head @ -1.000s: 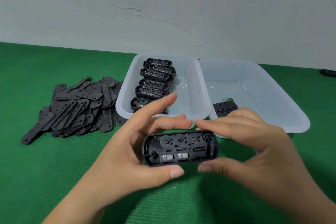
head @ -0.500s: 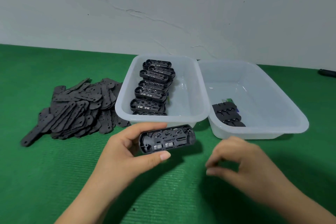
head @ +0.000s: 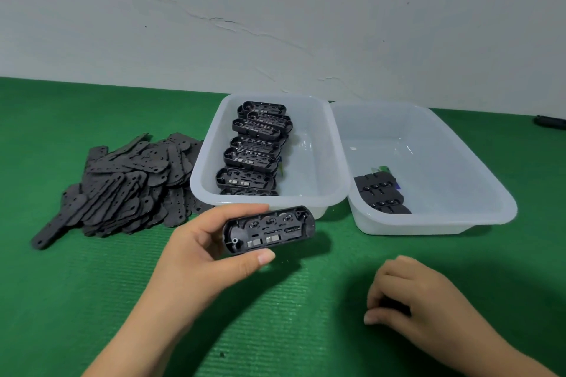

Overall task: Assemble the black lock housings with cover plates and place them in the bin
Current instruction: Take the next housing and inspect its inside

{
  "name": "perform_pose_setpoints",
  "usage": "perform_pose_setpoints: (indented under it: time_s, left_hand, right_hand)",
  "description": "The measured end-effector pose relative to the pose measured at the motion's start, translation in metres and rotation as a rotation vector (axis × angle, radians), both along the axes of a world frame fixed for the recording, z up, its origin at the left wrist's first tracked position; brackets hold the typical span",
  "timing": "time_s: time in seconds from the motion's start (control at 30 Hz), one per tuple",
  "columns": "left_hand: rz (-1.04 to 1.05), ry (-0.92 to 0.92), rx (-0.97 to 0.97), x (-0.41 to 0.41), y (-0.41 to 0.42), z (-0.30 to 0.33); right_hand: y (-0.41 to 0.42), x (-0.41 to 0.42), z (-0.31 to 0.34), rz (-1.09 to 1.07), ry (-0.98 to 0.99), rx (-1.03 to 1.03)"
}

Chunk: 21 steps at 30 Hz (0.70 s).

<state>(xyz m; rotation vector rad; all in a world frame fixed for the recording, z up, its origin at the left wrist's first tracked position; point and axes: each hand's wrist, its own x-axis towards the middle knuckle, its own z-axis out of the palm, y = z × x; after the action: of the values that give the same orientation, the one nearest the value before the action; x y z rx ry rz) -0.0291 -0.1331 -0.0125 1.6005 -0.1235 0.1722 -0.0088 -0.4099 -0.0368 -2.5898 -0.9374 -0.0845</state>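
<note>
My left hand (head: pixel 199 257) grips a black lock housing (head: pixel 269 229) by its left end, thumb below and fingers above, its open side with springs and metal contacts facing me. It hovers just in front of the left translucent bin (head: pixel 324 193), which holds a row of several open housings (head: pixel 254 147). My right hand (head: pixel 410 300) rests low on the green mat, fingers loosely curled, holding nothing. A pile of dark grey cover plates (head: pixel 128 187) lies on the mat to the left. The right bin (head: pixel 459 217) holds a few covered housings (head: pixel 381 193) in its near left corner.
The green ribbed mat (head: pixel 92 300) covers the table up to a white cracked wall (head: pixel 275 15). A dark object (head: pixel 549 122) lies at the far right edge. Both bins stand side by side, touching.
My right hand let go of the housing and dropped back to the right, down to the mat. The left hand alone carries the housing, shifted left and toward the bin.
</note>
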Motion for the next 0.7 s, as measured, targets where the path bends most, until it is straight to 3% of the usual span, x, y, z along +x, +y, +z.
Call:
perform_pose_setpoints:
  time_s: [0.17, 0.3, 0.47, 0.7]
  left_hand:
    - [0.014, -0.015, 0.07, 0.001, -0.002, 0.003]
    - [0.006, -0.007, 0.157, 0.001, -0.007, 0.008]
    - [-0.053, 0.017, 0.259, 0.001, -0.017, 0.009]
    - [-0.115, -0.028, 0.316, -0.001, -0.024, 0.014]
  right_hand:
    - [-0.001, -0.003, 0.002, 0.04, -0.009, 0.025]
    - [0.01, 0.005, 0.024, -0.07, 0.057, 0.293]
    - [0.045, 0.014, 0.056, -0.053, -0.113, 0.559]
    - [0.071, 0.021, 0.054, 0.01, -0.244, 0.51]
